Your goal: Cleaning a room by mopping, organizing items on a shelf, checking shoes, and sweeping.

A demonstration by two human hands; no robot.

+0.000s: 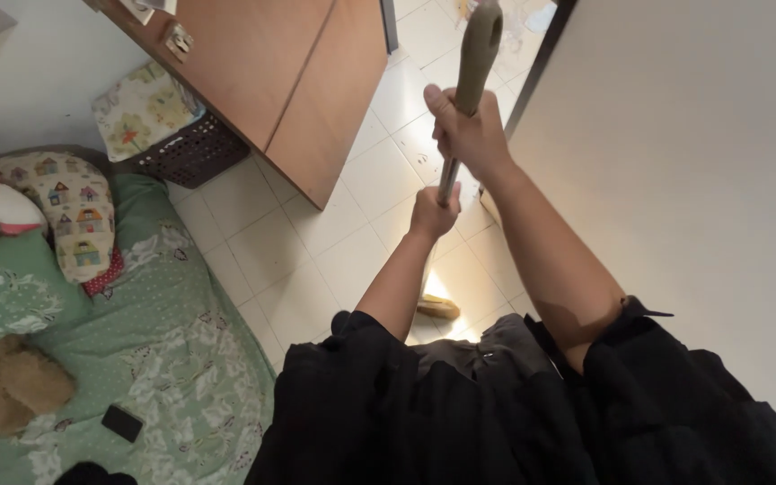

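**Broom handle gripped in both hands over a tiled floor**

Broom handle (469,81) runs down from the top edge of the view, where its wide olive-green end is cut off, to a thin metal shaft that vanishes behind the left hand (433,214). The broom's head is mostly hidden behind the left forearm; only a pale yellowish piece (437,307) shows below that hand on the floor, too unclear to make out. Dark sleeves (460,413) fill the bottom of the view and cover whatever lies beneath them.

Left hand is wrapped tight around the thin shaft, low down. Right hand (469,135) is clamped on the handle above it, where the green grip meets the shaft, thumb laid along the side.

Left of both hands lies a green patterned mattress (163,350) on the floor, carrying a small black phone (122,422), a brown plush toy (11,382) and a house-print pillow (69,216). Beyond the left hand stands a wooden cabinet (307,81), with a dark slotted basket (192,151) beside it. Right of the right hand rises a plain white wall (693,180). White floor tiles (316,260) stretch ahead toward a doorway at the top.
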